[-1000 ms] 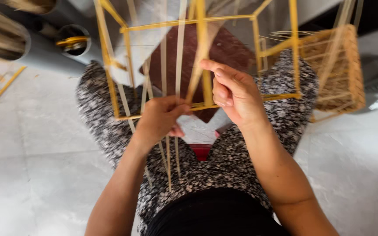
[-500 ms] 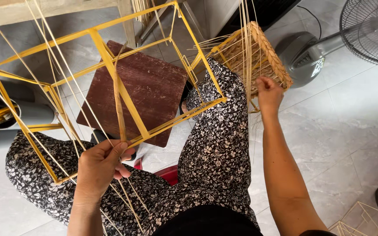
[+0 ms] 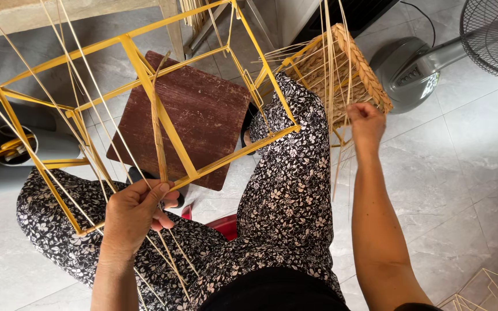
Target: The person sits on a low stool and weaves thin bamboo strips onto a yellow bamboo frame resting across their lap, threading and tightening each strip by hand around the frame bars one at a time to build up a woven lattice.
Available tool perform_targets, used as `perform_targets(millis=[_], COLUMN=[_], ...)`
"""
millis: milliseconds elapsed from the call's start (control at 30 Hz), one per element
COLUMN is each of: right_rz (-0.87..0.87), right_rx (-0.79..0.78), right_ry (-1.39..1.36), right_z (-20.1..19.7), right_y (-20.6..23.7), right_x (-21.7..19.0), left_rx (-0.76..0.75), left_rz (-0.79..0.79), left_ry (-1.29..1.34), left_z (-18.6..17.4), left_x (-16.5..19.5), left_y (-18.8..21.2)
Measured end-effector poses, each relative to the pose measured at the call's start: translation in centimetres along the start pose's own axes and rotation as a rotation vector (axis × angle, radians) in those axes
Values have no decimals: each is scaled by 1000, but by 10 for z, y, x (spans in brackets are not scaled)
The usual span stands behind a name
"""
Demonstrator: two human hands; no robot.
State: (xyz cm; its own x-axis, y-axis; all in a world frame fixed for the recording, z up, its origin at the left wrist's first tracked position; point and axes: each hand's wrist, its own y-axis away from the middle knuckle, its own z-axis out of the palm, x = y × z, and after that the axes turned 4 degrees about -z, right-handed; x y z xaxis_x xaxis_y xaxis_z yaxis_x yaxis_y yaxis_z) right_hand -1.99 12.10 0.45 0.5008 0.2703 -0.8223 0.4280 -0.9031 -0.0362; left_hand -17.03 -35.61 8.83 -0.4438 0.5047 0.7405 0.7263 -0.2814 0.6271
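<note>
frame: yellow cube frame tilted across my lap, over the brown board; landmark for all below
left hand: at the frame's near bottom bar, grip closed on a bundle of cane strands that runs up to the frame's top bar
right hand: well right of the frame, grip closed in a fist on loose strands standing up beside the woven basket
done: one strand bundle laid across the frame's face; a few thin strands trail diagonally over its left side
left: judged early stage, nearly all frame faces open, no weave rows visible on it
finished piece: woven basket just right of the frame, sides look mostly filled
other: fan base far right of the frame; floor tiles under all
</note>
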Motion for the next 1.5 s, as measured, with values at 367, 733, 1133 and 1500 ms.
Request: perform_targets(millis=[367,733,1133,1500], right_rz=[0,189,-420,-521], right_rx=[-172,-540,-442,-856], right_ry=[-250,-502,-886,-450], right_z=[-29,-101,-66,163], right_y=[12,58,88,179], right_x=[25,36,-122,-249], left_rx=[5,-12,-23,-61], left_rz=[-26,11,54,81], left_ry=[15,19,178,237], left_z=[-4,-6,-8,-15], left_x=[-1,-2,-8,-16], left_y=[5,6,7,-1])
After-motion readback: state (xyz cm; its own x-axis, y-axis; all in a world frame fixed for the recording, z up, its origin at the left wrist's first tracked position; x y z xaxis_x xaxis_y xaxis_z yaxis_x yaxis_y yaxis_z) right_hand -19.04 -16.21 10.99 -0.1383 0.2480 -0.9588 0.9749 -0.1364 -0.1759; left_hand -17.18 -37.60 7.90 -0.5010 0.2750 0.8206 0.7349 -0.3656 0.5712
